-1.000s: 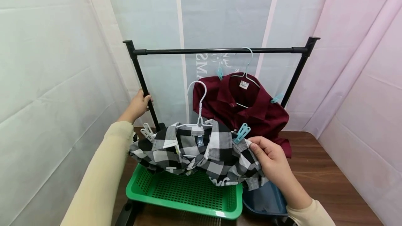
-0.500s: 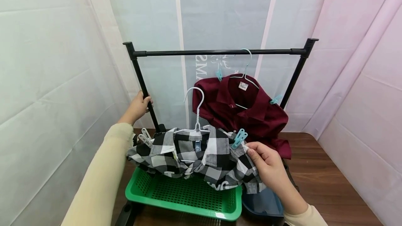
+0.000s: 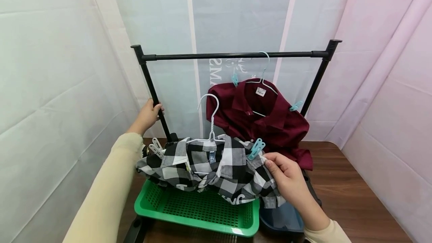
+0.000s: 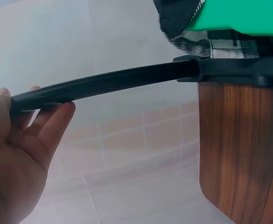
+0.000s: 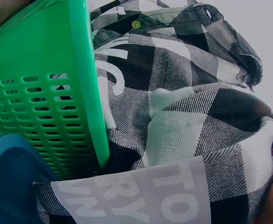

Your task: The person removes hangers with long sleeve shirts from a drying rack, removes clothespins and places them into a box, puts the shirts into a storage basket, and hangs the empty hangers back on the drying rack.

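A black, white and grey checked shirt [image 3: 233, 160] sits on a white hanger [image 3: 212, 123] over the green basket. Its right shoulder carries a blue clothespin [image 3: 257, 149], its left a white clothespin [image 3: 156, 147]. My right hand [image 3: 287, 175] pinches the shirt's sleeve between thumb and fingers just beside the blue clothespin. In the right wrist view the checked sleeve [image 5: 178, 126] fills the middle, with white letters printed on it. My left hand [image 3: 146, 116] grips the left upright [image 3: 152, 85] of the black rack; the left wrist view shows its fingers [image 4: 57, 123] around the tube.
A dark red shirt [image 3: 256, 111] hangs from the rack's crossbar [image 3: 202, 56] on a pale blue hanger, with blue clothespins at its shoulders. The green basket [image 3: 195, 224] stands on the wooden table [image 3: 354, 183], a dark blue basin [image 3: 281, 218] beside it. Cloth walls surround the table.
The checked shirt and its hanger have moved slightly down and left with my right hand, then stayed put. My left hand keeps its place on the upright.
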The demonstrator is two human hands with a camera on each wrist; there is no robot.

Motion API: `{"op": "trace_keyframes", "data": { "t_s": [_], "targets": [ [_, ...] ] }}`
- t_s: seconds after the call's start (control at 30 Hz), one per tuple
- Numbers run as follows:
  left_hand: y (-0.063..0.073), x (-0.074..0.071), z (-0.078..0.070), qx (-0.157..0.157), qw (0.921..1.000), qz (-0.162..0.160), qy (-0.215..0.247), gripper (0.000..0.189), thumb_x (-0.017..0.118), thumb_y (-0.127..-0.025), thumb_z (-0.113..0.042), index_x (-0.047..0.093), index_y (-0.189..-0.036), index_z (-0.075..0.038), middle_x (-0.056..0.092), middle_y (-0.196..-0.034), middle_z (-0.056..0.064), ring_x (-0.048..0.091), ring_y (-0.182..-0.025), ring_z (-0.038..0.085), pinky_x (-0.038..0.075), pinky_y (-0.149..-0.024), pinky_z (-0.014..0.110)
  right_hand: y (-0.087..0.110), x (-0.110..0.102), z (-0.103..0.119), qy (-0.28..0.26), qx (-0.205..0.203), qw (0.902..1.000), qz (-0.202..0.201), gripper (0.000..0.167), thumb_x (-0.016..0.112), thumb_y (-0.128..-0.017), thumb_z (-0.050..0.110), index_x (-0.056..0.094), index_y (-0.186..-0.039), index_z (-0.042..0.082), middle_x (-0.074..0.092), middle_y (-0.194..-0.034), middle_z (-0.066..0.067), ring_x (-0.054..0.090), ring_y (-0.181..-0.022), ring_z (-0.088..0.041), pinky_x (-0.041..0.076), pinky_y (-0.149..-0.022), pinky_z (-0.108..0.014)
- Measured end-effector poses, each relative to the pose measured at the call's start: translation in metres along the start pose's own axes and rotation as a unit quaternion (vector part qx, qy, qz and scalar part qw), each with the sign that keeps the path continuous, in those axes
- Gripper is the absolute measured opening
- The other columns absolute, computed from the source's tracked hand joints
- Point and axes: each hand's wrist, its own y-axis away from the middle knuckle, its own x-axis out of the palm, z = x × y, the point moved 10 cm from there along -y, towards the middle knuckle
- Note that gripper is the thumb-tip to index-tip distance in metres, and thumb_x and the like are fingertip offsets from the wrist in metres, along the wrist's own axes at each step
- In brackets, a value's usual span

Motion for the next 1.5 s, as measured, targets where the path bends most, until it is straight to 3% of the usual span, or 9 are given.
{"op": "trace_keyframes", "data": {
  "t_s": [0.07, 0.27, 0.47, 0.6, 0.73, 0.87, 1.07, 1.27, 1.5],
  "targets": [
    [0.001, -0.002, 0.0, -0.006, 0.9999, 0.005, -0.015, 0.039, 0.036, -0.113, -0.028, 0.042, -0.133, 0.005, 0.057, -0.129, 0.026, 0.058, -0.122, 0.042, 0.053, -0.098, 0.054, 0.0, 0.001, 0.0, 0.001, -0.001, 1.0, 0.0, 0.02, 0.06, -0.099, -0.006, 0.072, -0.108, 0.007, 0.071, -0.101, 0.001, 0.06, -0.091, -0.002, 0.05, -0.079, -0.015],
    [0.004, -0.006, 0.002, -0.033, 0.9914, 0.037, -0.121, 0.058, 0.043, -0.111, -0.036, 0.046, -0.139, 0.014, 0.054, -0.132, 0.035, 0.058, -0.113, 0.046, 0.051, -0.091, 0.055, 0.001, 0.0, -0.004, -0.001, 0.005, 1.0, -0.007, 0.02, 0.06, -0.099, -0.006, 0.073, -0.108, 0.007, 0.072, -0.101, 0.002, 0.06, -0.09, -0.002, 0.05, -0.078, -0.015],
    [0.012, -0.011, 0.006, -0.085, 0.9922, 0.05, -0.077, 0.057, 0.052, -0.107, -0.035, 0.049, -0.14, 0.011, 0.053, -0.137, 0.033, 0.061, -0.114, 0.042, 0.058, -0.077, 0.042, 0.001, -0.002, -0.007, -0.002, 0.012, 0.9998, -0.014, 0.02, 0.06, -0.1, -0.005, 0.073, -0.109, 0.007, 0.072, -0.102, 0.004, 0.061, -0.093, -0.001, 0.05, -0.08, -0.014],
    [0.025, -0.026, 0.0, -0.088, 0.9922, 0.033, -0.083, 0.046, 0.054, -0.106, -0.03, 0.056, -0.129, 0.009, 0.058, -0.127, 0.03, 0.064, -0.103, 0.035, 0.055, -0.065, 0.032, -0.001, -0.001, -0.006, -0.004, 0.01, 0.9999, -0.012, 0.02, 0.059, -0.1, -0.004, 0.072, -0.11, 0.007, 0.072, -0.105, 0.003, 0.061, -0.095, -0.002, 0.05, -0.082, -0.014],
    [0.045, -0.038, -0.014, -0.068, 0.9946, 0.042, -0.067, 0.049, 0.052, -0.108, -0.035, 0.055, -0.129, 0.008, 0.058, -0.13, 0.029, 0.064, -0.109, 0.038, 0.057, -0.07, 0.033, -0.001, 0.0, -0.005, -0.008, 0.009, 0.9999, -0.012, 0.019, 0.059, -0.1, -0.005, 0.072, -0.109, 0.006, 0.072, -0.104, 0.002, 0.061, -0.095, -0.001, 0.05, -0.082, -0.014],
    [0.071, -0.041, -0.03, -0.03, 0.9966, 0.076, 0.004, 0.055, 0.047, -0.11, -0.04, 0.05, -0.136, 0.009, 0.055, -0.14, 0.029, 0.06, -0.125, 0.04, 0.059, -0.089, 0.039, -0.001, 0.001, -0.004, -0.007, 0.008, 0.9999, -0.011, 0.019, 0.059, -0.1, -0.005, 0.072, -0.11, 0.006, 0.072, -0.104, 0.002, 0.061, -0.095, -0.001, 0.05, -0.082, -0.014],
    [0.119, -0.029, -0.048, 0.034, 0.9895, 0.103, 0.095, 0.046, 0.049, -0.11, -0.036, 0.054, -0.131, 0.005, 0.065, -0.131, 0.015, 0.069, -0.111, 0.015, 0.059, -0.09, 0.033, 0.0, 0.0, -0.001, -0.011, -0.003, 0.9999, -0.011, 0.021, 0.059, -0.099, -0.006, 0.072, -0.111, 0.005, 0.072, -0.105, 0.002, 0.061, -0.095, -0.002, 0.05, -0.082, -0.014],
    [0.159, -0.021, -0.061, 0.1, 0.9853, 0.082, 0.111, 0.03, 0.052, -0.109, -0.026, 0.059, -0.122, 0.001, 0.07, -0.123, -0.005, 0.068, -0.108, 0.005, 0.057, -0.09, 0.025, -0.001, -0.001, -0.002, -0.011, -0.006, 0.9999, -0.006, 0.021, 0.058, -0.1, -0.006, 0.072, -0.111, 0.006, 0.072, -0.106, 0.002, 0.062, -0.094, -0.002, 0.05, -0.08, -0.015],
    [0.189, -0.016, -0.065, 0.145, 0.9792, 0.06, 0.129, 0.022, 0.053, -0.107, -0.009, 0.059, -0.126, 0.001, 0.069, -0.115, -0.007, 0.068, -0.105, 0.005, 0.055, -0.087, 0.02, -0.001, -0.003, -0.002, -0.007, -0.006, 0.9999, -0.013, 0.02, 0.059, -0.1, -0.006, 0.072, -0.109, 0.006, 0.072, -0.105, 0.002, 0.062, -0.093, -0.003, 0.05, -0.08, -0.015]
  ]
}}
